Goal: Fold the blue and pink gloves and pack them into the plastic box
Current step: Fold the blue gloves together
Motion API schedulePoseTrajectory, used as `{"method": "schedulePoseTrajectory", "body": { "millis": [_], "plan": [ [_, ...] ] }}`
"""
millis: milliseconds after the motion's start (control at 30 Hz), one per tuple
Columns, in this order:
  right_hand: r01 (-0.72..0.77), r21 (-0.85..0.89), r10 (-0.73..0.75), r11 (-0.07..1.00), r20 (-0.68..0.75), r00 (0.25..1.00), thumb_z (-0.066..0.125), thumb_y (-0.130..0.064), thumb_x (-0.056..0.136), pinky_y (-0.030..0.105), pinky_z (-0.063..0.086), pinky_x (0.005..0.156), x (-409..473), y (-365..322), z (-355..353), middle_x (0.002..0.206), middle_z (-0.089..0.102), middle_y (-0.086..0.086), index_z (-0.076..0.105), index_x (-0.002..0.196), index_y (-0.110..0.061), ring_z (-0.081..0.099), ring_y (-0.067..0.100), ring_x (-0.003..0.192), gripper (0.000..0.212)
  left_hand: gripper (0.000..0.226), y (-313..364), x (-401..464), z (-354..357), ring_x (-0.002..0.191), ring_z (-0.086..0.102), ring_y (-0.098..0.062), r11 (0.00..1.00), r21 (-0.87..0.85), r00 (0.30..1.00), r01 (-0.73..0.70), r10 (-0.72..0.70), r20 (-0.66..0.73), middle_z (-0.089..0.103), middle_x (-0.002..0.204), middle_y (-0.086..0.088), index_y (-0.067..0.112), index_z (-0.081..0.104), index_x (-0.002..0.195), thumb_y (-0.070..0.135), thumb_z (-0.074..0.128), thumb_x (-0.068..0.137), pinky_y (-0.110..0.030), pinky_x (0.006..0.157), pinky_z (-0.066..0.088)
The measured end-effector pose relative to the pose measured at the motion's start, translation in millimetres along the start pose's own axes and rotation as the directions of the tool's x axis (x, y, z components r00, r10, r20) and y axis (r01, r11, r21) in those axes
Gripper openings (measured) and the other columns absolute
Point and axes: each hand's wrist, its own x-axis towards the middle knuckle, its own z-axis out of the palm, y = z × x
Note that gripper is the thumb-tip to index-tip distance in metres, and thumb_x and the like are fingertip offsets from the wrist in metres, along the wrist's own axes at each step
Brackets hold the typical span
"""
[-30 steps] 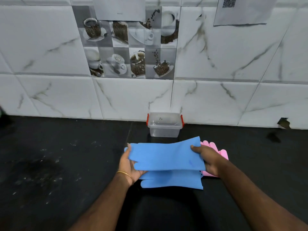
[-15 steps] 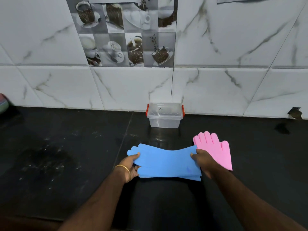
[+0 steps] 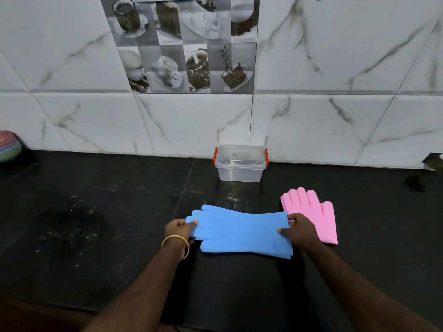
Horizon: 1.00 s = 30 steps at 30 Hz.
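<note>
The blue gloves lie stacked flat on the black counter, fingers pointing left and cuffs to the right. My left hand pinches their fingertip end. My right hand grips the cuff end. The pink gloves lie flat just right of my right hand, fingers pointing toward the wall; part of them is hidden behind that hand. The clear plastic box with red side clips stands open against the tiled wall, behind the gloves.
A stack of coloured bowls shows at the far left edge by the wall. A dusty smear marks the counter to the left. The counter's front edge runs below my forearms.
The blue gloves were held up off the counter and now lie laid down flat on it. The view tilted down, and the pink gloves came into sight.
</note>
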Motion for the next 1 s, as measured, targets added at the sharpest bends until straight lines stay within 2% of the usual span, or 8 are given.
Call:
{"method": "schedulePoseTrajectory", "body": {
  "millis": [67,233,400,567,667,800,933,1000],
  "plan": [
    [0.024,-0.076,-0.027,0.997,-0.041,0.999,0.083,-0.019,0.075,0.028,0.044,0.080,-3,3,-1,0.115,0.064,0.009,0.058,0.116,-0.009,0.058,0.020,0.099,0.049,0.017,2,1,-2,0.085,0.067,-0.028,0.987,0.131,0.991,-0.094,0.105,-0.080,0.071,0.090,-0.011,0.009,0.067,0.084,0.016,0.080,0.074,-0.039,0.074,0.058],
    [-0.031,-0.135,0.016,0.990,-0.111,0.994,0.088,-0.019,0.067,0.032,0.051,0.076,-15,9,3,0.095,0.067,0.005,0.062,0.097,-0.013,0.061,0.019,0.085,0.041,0.017,11,4,-1,0.076,0.060,-0.019,0.913,0.381,0.976,-0.142,0.193,-0.097,0.070,0.090,-0.007,0.011,0.069,0.084,0.020,0.079,0.073,-0.027,0.069,0.044],
    [-0.116,-0.074,0.104,0.990,-0.154,0.983,0.088,-0.025,0.066,0.037,0.055,0.074,-29,18,8,0.090,0.066,0.005,0.058,0.091,-0.014,0.063,0.020,0.083,0.041,0.032,12,16,-5,0.091,0.065,-0.030,0.913,0.401,0.994,-0.074,0.100,-0.046,0.068,0.098,-0.012,0.006,0.066,0.096,0.022,0.081,0.073,-0.039,0.086,0.055],
    [-0.236,0.001,0.235,0.972,-0.078,0.969,0.089,-0.033,0.064,0.043,0.060,0.074,-34,18,17,0.086,0.067,0.010,0.060,0.094,-0.005,0.067,0.025,0.080,0.050,0.018,18,22,-5,0.091,0.067,-0.035,0.918,0.389,0.997,-0.076,0.062,0.049,0.071,0.094,-0.019,0.005,0.068,0.087,0.016,0.078,0.077,-0.047,0.088,0.055],
    [-0.372,0.111,0.377,0.922,-0.030,0.926,0.090,-0.025,0.064,0.041,0.057,0.076,-32,13,19,0.100,0.065,0.014,0.060,0.104,0.001,0.063,0.027,0.089,0.057,0.019,23,24,-7,0.094,0.066,-0.037,0.921,0.385,0.995,-0.061,0.027,0.092,0.070,0.096,-0.020,0.000,0.067,0.093,0.012,0.075,0.080,-0.047,0.089,0.054],
    [-0.435,0.266,0.440,0.860,0.043,0.897,0.088,-0.010,0.066,0.038,0.047,0.069,-28,5,27,0.113,0.061,0.019,0.056,0.117,0.006,0.057,0.030,0.091,0.062,0.017,33,27,-17,0.080,0.066,-0.033,0.920,0.390,0.986,-0.049,-0.016,0.163,0.068,0.092,-0.021,0.000,0.065,0.094,0.008,0.073,0.082,-0.039,0.071,0.056],
    [-0.422,0.189,0.427,0.887,0.014,0.904,0.081,-0.019,0.076,0.044,0.054,0.090,-26,-11,41,0.115,0.063,0.018,0.060,0.118,0.005,0.061,0.032,0.103,0.052,0.013,42,40,-33,0.062,0.060,-0.024,0.888,0.456,0.978,-0.057,-0.043,0.206,0.067,0.080,-0.015,0.006,0.062,0.089,0.012,0.072,0.083,-0.030,0.053,0.050],
    [-0.364,0.177,0.375,0.914,-0.027,0.927,0.075,-0.022,0.082,0.042,0.054,0.088,-26,-23,48,0.115,0.063,0.017,0.064,0.107,-0.001,0.061,0.032,0.104,0.035,0.012,46,49,-41,0.059,0.058,-0.022,0.861,0.502,0.968,-0.084,-0.049,0.245,0.065,0.074,-0.013,0.008,0.060,0.087,0.012,0.070,0.084,-0.029,0.053,0.049]
  ]
}}
